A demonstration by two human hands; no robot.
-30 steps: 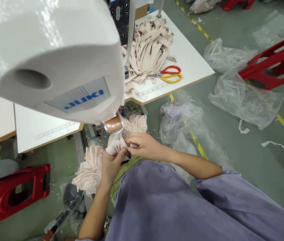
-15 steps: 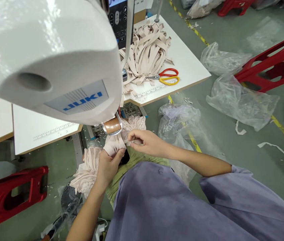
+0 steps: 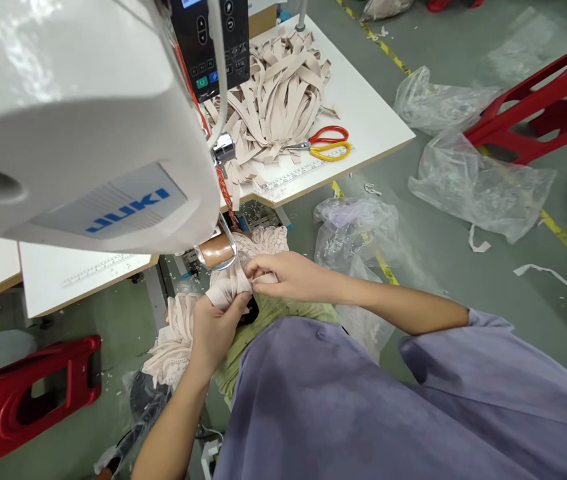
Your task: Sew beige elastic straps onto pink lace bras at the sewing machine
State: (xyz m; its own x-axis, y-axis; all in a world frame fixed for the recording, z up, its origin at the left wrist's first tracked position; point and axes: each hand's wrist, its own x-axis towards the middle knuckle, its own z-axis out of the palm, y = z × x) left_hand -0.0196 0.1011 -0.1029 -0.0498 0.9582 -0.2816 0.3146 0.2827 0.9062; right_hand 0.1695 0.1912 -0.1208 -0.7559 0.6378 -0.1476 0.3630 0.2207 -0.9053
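Note:
Under the head of a white sewing machine (image 3: 128, 153) lies a pale pink lace garment (image 3: 228, 287), bunched at the front of the machine. My left hand (image 3: 216, 327) is closed on its near edge, thumb on top. Close beside it on the right, my right hand (image 3: 288, 275) has its fingers bent and pinched on a bit of the same pale fabric. A clear guard with a brown part behind it (image 3: 217, 251) sits just above the cloth and hides the needle. More gathered lace (image 3: 176, 340) hangs down left of my left hand.
A heap of beige fabric strips (image 3: 283, 93) and red-and-yellow scissors (image 3: 331, 143) lie on the white table (image 3: 378, 127). A control panel (image 3: 213, 47) stands behind the machine. Red stools (image 3: 33, 400) and plastic bags (image 3: 483, 187) are on the floor.
The view has shifted, so the machine head sits further left and more of the control panel shows. My right hand has moved slightly left, closer to my left hand, its fingers now on the fabric.

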